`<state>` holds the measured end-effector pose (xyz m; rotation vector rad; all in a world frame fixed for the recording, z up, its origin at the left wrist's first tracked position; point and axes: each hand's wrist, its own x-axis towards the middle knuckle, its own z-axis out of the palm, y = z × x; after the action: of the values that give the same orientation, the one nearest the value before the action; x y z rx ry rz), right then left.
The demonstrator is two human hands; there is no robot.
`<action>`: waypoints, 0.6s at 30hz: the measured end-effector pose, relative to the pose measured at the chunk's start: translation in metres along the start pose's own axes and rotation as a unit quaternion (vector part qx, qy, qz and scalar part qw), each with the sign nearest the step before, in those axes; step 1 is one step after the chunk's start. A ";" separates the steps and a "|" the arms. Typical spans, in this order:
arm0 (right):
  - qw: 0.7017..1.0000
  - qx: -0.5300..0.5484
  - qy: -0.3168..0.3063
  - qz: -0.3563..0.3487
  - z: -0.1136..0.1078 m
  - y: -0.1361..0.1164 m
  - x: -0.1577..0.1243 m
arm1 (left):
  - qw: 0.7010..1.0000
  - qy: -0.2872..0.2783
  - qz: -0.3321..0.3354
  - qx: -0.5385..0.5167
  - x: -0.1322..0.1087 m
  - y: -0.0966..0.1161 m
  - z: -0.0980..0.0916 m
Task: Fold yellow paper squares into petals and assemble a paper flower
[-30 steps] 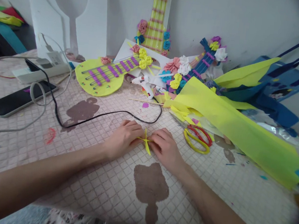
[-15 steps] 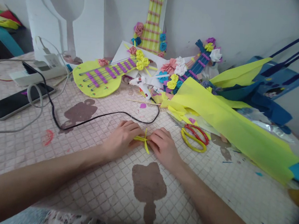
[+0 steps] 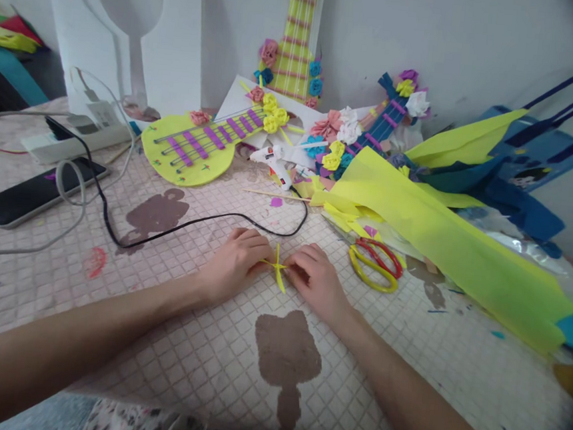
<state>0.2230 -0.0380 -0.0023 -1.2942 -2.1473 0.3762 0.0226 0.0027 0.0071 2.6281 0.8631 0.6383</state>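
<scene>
Two thin yellow paper strips, crossed like a plus sign, lie low over the table between my hands. My left hand pinches the left arm of the cross, its fingers closed. On the other side my right hand has its thumb and forefinger pressed together at the right arm of the cross. Fingertips of both hands partly hide the strip ends. To the right of my right hand lie scissors with red and yellow handles.
A white glue gun lies behind my hands, its black cable curving left. A yellow paper guitar with purple bars is at back left. A large yellow-green paper sheet stretches across the right. A phone lies at left.
The fingers have shifted slightly on the strips, and more of the right arm of the cross shows. My right hand's fingers look more curled. The whole view has shifted slightly.
</scene>
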 end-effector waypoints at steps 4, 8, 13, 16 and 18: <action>0.998 0.049 0.012 0.025 -0.001 0.000 -0.001 | 1.000 -0.006 0.000 -0.013 0.000 -0.003 0.001; 0.998 0.060 0.013 0.034 -0.003 -0.001 -0.001 | 1.000 -0.004 -0.005 -0.020 0.000 -0.002 0.002; 0.996 0.079 0.023 0.039 -0.003 -0.001 -0.001 | 1.000 0.000 -0.013 -0.029 0.000 -0.001 0.003; 0.994 0.094 0.022 0.049 -0.004 -0.001 -0.001 | 0.999 0.000 -0.015 -0.030 0.000 -0.001 0.004; 0.993 0.098 0.019 0.055 -0.004 0.000 -0.001 | 0.999 0.006 -0.019 -0.033 -0.002 0.001 0.003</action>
<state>0.2257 -0.0390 0.0008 -1.2990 -1.9585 0.5875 0.0231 0.0009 0.0044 2.5457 0.8797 0.6615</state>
